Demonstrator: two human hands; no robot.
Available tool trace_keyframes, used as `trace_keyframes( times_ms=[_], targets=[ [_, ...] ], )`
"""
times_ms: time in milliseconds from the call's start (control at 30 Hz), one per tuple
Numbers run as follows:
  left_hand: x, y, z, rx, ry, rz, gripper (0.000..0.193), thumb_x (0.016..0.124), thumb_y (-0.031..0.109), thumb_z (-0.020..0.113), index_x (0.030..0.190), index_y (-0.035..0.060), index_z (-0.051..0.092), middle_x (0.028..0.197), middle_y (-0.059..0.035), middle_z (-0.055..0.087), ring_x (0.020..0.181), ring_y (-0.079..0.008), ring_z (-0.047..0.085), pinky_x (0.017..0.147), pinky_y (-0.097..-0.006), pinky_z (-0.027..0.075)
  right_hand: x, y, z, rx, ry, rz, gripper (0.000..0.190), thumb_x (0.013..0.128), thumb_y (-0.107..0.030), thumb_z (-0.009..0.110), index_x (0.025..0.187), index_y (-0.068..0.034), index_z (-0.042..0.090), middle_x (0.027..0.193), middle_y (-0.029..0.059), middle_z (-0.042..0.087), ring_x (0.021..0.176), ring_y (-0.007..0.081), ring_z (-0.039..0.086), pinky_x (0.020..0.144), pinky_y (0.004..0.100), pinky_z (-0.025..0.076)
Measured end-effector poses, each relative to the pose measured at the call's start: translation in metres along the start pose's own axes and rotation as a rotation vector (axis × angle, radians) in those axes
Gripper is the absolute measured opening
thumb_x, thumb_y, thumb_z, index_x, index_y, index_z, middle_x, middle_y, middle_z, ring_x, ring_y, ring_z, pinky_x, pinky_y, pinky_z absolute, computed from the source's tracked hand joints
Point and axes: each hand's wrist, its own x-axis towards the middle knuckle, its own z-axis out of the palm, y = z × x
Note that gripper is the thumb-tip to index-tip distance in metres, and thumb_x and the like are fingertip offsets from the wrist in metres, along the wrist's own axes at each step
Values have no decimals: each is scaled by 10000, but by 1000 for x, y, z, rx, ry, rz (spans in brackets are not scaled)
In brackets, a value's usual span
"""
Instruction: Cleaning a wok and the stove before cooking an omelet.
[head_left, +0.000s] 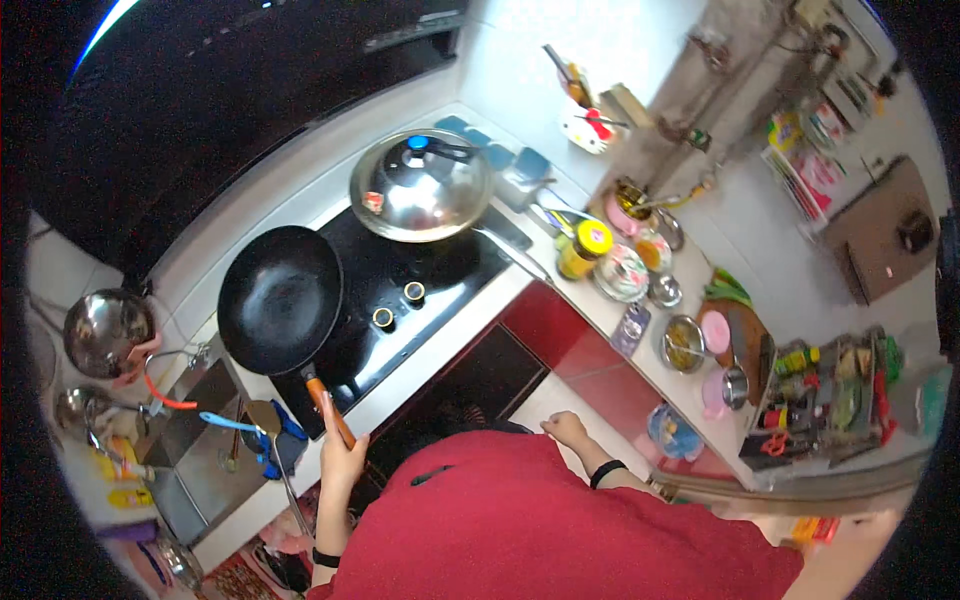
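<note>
My left hand (342, 454) is closed around the orange-brown handle of a black wok (281, 300), which is over the left part of the black glass cooktop (420, 300). The wok's inside looks bare and shiny. On the cooktop's far right part stands a second pan under a domed steel lid (420, 187) with a blue-topped knob. My right hand (564, 429) hangs in front of the red cabinet doors, fingers curled, with nothing visible in it. A metal spatula (271, 427) lies by the sink's right edge, left of my left wrist.
A steel sink (195, 450) is at the left. Along the right counter stand a yellow-lidded jar (585, 251), a phone (631, 328), a steel bowl with food (682, 343), a pink cup (716, 391) and a cutting board with a knife (750, 341). A range hood (225, 97) overhangs the back.
</note>
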Motion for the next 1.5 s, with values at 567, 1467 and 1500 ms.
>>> trace_keyframes(
  times_ms=[567,1467,1500],
  targets=[
    [-13,17,0,113,-33,70,988,723,29,734,1515,233,181,1356,-268,474,1230,-412,495,1007,-435,420,26,4,-192,654,160,-345,249,910,-120,578,1111,-2,666,969,93,698,850,149,651,790,297,524],
    [186,546,447,-819,-844,-398,400,918,263,520,1280,110,447,1148,-116,546,901,-238,621,650,-373,501,325,89,-597,1134,82,190,505,888,-301,592,1275,-36,408,1150,158,562,976,283,618,729,422,490],
    [206,537,477,-815,-835,-404,400,918,263,520,1280,110,447,1148,-116,546,901,-238,621,650,-373,501,336,86,-598,1136,70,189,505,888,-301,592,1275,-36,408,1150,158,562,976,283,618,729,422,490]
  ],
)
